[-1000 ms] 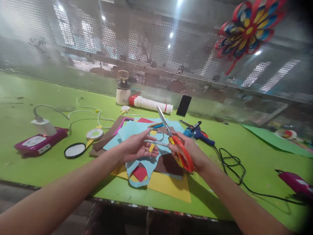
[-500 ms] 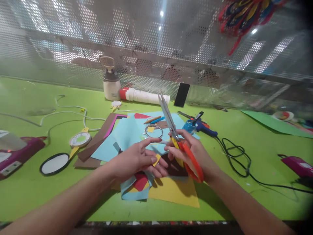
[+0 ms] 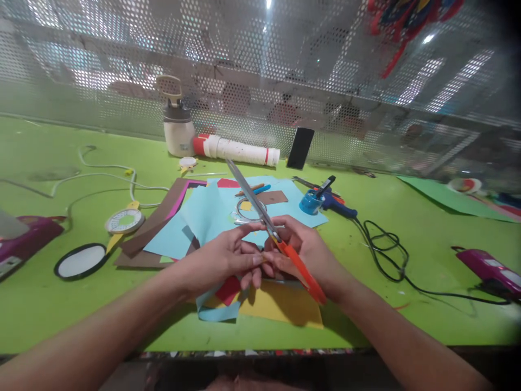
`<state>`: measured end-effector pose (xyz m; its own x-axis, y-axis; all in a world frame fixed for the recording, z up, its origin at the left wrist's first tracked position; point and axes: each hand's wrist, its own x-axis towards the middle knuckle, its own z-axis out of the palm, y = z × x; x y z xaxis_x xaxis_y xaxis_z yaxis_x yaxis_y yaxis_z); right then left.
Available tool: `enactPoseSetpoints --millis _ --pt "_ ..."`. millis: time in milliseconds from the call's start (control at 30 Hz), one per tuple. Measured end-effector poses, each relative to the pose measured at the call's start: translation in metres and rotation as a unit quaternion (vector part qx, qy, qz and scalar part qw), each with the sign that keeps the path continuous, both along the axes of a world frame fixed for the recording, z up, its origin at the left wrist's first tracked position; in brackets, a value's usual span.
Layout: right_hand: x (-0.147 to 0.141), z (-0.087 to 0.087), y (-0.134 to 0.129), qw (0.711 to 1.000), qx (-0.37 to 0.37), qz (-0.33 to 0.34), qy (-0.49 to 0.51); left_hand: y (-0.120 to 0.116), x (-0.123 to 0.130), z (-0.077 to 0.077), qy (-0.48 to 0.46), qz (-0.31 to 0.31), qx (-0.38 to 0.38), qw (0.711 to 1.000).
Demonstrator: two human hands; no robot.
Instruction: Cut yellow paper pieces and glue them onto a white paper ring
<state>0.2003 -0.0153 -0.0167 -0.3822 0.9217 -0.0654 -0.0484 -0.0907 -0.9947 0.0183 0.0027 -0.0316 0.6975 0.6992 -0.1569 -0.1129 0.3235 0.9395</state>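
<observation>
Scissors (image 3: 293,259) are gripped in the right hand (image 3: 315,255), blades (image 3: 247,189) apparently closed, above light-blue paper (image 3: 211,209). Left hand (image 3: 222,255) is half-curled, meeting the right; any pinched item is indiscernible. Apparent step: fingertip handling. Next move calls for blades clear of both hands.

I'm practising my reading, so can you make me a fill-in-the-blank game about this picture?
The hand holding the scissors is the ____ one.
The tabletop is bright ____.
The white tube has a ____ end beside the bottle.
The rim of the white disc is coloured ____.

Missing words: right, green, red, black.
</observation>
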Motion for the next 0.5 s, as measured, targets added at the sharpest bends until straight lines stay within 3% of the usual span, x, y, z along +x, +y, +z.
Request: enactPoseSetpoints --millis 167,300,500 --pt "0.002 -0.001 0.0 0.99 0.073 -0.112 -0.032 -0.001 0.005 -0.002 -0.019 0.083 -0.011 0.996" --pt "0.003 -0.004 0.001 0.968 0.179 -0.168 -0.058 -0.001 0.008 -0.005 -0.025 0.092 -0.057 0.994" --pt "-0.001 -0.011 -0.002 0.97 0.166 -0.172 -0.044 -0.004 0.012 -0.004 -0.014 0.132 0.015 0.991"
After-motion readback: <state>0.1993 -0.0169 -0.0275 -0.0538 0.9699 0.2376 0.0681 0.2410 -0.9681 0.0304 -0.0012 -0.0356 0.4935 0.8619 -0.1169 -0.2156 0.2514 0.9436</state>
